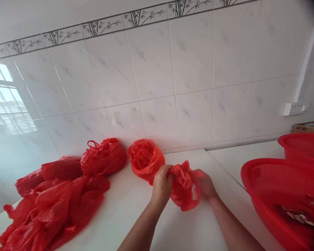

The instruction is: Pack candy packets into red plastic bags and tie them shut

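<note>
Between my two hands is a crumpled red plastic bag [184, 190], held just above the white table [131, 212]. My left hand [162, 184] is closed on the bag's left side. On its right side, my right hand [204, 184] grips the plastic; this hand is slightly blurred and partly covered by the bag. Just behind my left hand stands a rounded red bag [146, 158] with its top gathered inward. What lies inside these bags is hidden.
Filled red bags [103, 158] and a heap of loose red bags [49, 212] lie on the left. A red plastic basket [261, 170] with some dark and pale pieces stands at right, another basket [290, 143] behind it. A tiled wall [157, 69] closes off the back.
</note>
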The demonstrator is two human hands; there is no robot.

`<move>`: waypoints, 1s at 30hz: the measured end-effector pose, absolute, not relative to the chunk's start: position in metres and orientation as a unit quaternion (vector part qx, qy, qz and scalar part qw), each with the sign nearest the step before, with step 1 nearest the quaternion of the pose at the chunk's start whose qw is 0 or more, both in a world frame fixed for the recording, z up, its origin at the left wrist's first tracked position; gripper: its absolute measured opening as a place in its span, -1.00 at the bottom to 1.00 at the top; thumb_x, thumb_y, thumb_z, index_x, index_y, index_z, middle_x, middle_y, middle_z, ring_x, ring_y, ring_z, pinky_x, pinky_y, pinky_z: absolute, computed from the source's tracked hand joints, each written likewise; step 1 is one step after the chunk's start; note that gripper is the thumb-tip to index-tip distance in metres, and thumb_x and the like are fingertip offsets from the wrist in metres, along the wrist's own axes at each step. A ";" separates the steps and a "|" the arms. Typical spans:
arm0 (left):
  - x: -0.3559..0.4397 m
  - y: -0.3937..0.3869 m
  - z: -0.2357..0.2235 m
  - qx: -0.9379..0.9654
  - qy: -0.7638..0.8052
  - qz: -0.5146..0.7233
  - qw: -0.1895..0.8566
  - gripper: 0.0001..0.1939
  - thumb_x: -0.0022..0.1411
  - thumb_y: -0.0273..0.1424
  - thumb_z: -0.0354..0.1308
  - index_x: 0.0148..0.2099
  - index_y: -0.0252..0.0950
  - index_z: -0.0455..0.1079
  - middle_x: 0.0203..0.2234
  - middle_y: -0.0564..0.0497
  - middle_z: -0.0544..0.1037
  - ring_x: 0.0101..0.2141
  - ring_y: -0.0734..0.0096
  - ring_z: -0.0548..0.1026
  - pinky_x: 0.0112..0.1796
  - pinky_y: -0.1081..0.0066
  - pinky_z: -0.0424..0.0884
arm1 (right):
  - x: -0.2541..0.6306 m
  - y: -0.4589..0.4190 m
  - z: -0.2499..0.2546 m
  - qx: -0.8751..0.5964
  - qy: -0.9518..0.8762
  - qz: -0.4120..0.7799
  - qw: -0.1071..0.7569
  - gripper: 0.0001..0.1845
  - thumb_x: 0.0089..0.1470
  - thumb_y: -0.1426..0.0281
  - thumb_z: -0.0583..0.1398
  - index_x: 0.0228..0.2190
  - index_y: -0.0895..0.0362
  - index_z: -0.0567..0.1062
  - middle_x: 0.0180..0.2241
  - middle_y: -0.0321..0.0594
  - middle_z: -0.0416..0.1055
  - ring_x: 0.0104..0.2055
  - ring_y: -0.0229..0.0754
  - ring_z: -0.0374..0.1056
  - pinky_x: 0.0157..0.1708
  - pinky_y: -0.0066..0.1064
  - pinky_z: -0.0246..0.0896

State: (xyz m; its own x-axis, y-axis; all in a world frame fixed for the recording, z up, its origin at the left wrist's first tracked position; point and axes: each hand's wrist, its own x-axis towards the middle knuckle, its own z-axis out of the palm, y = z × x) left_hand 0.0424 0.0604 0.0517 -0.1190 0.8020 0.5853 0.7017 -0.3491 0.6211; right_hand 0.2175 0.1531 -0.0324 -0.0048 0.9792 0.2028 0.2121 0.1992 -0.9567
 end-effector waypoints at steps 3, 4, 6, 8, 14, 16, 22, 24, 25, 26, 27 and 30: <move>0.053 0.061 0.010 0.676 0.579 0.442 0.113 -0.37 0.03 -0.53 0.09 0.20 -0.25 0.22 0.18 -0.19 0.28 0.14 0.09 0.28 0.01 0.21 0.32 | 0.226 0.144 -0.034 -0.485 -0.581 0.413 0.506 -0.47 0.10 0.00 -0.07 -0.30 0.15 0.44 -0.45 -0.17 0.46 -0.41 -0.13 0.40 -0.46 -0.37 0.25; 0.054 0.060 0.001 0.684 0.577 0.426 0.131 -0.27 -0.03 -0.51 0.17 0.24 -0.22 0.17 0.24 -0.19 0.18 0.19 0.03 0.20 0.05 0.16 0.28 | 0.229 0.140 -0.035 -0.475 -0.579 0.429 0.505 -0.44 0.11 -0.01 -0.10 -0.23 0.16 0.43 -0.43 -0.16 0.47 -0.39 -0.12 0.41 -0.46 -0.36 0.27; 0.053 0.059 -0.011 0.700 0.569 0.401 0.162 -0.13 -0.17 -0.49 0.28 0.25 -0.15 0.17 0.28 -0.15 0.09 0.22 -0.05 0.11 0.10 0.11 0.20 | 0.236 0.132 -0.038 -0.451 -0.577 0.464 0.499 -0.47 0.11 0.03 -0.05 -0.07 0.13 0.37 -0.38 -0.18 0.48 -0.38 -0.14 0.41 -0.47 -0.37 0.28; 0.052 0.059 -0.017 0.708 0.558 0.393 0.179 -0.20 -0.23 -0.51 0.30 0.15 -0.12 0.29 0.25 -0.12 0.15 0.19 -0.05 0.16 0.11 0.11 0.17 | 0.240 0.125 -0.041 -0.431 -0.580 0.484 0.494 -0.48 0.01 0.17 0.13 0.01 0.08 0.32 -0.39 -0.26 0.46 -0.39 -0.18 0.39 -0.48 -0.41 0.25; 0.035 0.071 -0.023 0.631 0.583 0.475 0.191 -0.79 0.04 -0.56 -0.02 -0.37 -0.22 0.41 -0.33 0.02 0.54 -0.29 0.31 0.48 -0.23 0.34 0.37 | 0.246 0.121 -0.041 -0.447 -0.551 0.479 0.517 -0.70 -0.18 0.42 0.16 -0.31 0.14 0.51 -0.43 -0.26 0.44 -0.55 -0.30 0.24 -0.63 -0.49 0.06; 0.021 0.076 -0.025 0.568 0.612 0.518 0.185 -0.80 0.06 -0.54 -0.06 -0.34 -0.22 0.36 -0.41 0.04 0.51 -0.36 0.34 0.45 -0.31 0.37 0.36 | 0.253 0.125 -0.042 -0.461 -0.516 0.470 0.548 -0.75 -0.16 0.39 0.16 -0.34 0.15 0.49 -0.47 -0.29 0.41 -0.61 -0.35 0.17 -0.63 -0.48 0.04; -0.026 0.083 -0.031 0.394 0.668 0.612 0.154 -0.83 0.19 -0.26 -0.06 -0.31 -0.24 0.26 -0.50 0.06 0.39 -0.48 0.36 0.38 -0.47 0.39 0.31 | 0.279 0.137 -0.047 -0.473 -0.405 0.455 0.636 -0.67 -0.22 0.29 0.20 -0.31 0.13 0.42 -0.50 -0.31 0.34 -0.57 -0.34 0.17 -0.55 -0.45 0.15; -0.031 0.082 -0.030 0.369 0.671 0.626 0.149 -0.76 0.21 -0.20 -0.07 -0.24 -0.25 0.26 -0.46 0.03 0.40 -0.46 0.34 0.40 -0.46 0.36 0.33 | 0.282 0.138 -0.045 -0.467 -0.386 0.464 0.647 -0.60 -0.25 0.28 0.22 -0.27 0.11 0.40 -0.44 -0.29 0.35 -0.52 -0.31 0.23 -0.48 -0.42 0.22; -0.030 0.081 -0.029 0.365 0.670 0.629 0.146 -0.73 0.22 -0.18 -0.07 -0.19 -0.27 0.26 -0.41 0.00 0.41 -0.42 0.30 0.42 -0.44 0.33 0.36 | 0.282 0.137 -0.044 -0.464 -0.382 0.469 0.647 -0.57 -0.26 0.29 0.22 -0.25 0.11 0.39 -0.43 -0.29 0.35 -0.50 -0.30 0.25 -0.45 -0.40 0.24; -0.027 0.079 -0.027 0.368 0.667 0.632 0.142 -0.68 0.22 -0.17 -0.05 -0.11 -0.28 0.24 -0.34 -0.05 0.42 -0.36 0.26 0.44 -0.40 0.29 0.38 | 0.281 0.136 -0.042 -0.462 -0.384 0.474 0.643 -0.55 -0.26 0.30 0.22 -0.22 0.10 0.38 -0.43 -0.29 0.34 -0.48 -0.29 0.26 -0.43 -0.40 0.24; -0.023 0.077 -0.024 0.379 0.661 0.633 0.139 -0.62 0.21 -0.16 -0.03 -0.02 -0.29 0.21 -0.24 -0.12 0.42 -0.27 0.21 0.45 -0.34 0.26 0.40 | 0.279 0.134 -0.040 -0.462 -0.389 0.480 0.637 -0.53 -0.26 0.31 0.22 -0.20 0.10 0.37 -0.42 -0.29 0.34 -0.47 -0.29 0.26 -0.43 -0.41 0.24; -0.003 0.070 -0.017 0.463 0.613 0.625 0.137 -0.37 0.14 -0.18 0.12 0.22 -0.16 0.04 0.12 -0.16 0.26 0.07 0.14 0.31 -0.10 0.24 0.37 | 0.274 0.128 -0.032 -0.465 -0.420 0.492 0.604 -0.51 -0.24 0.40 0.17 -0.15 0.11 0.37 -0.41 -0.30 0.33 -0.48 -0.32 0.23 -0.50 -0.47 0.17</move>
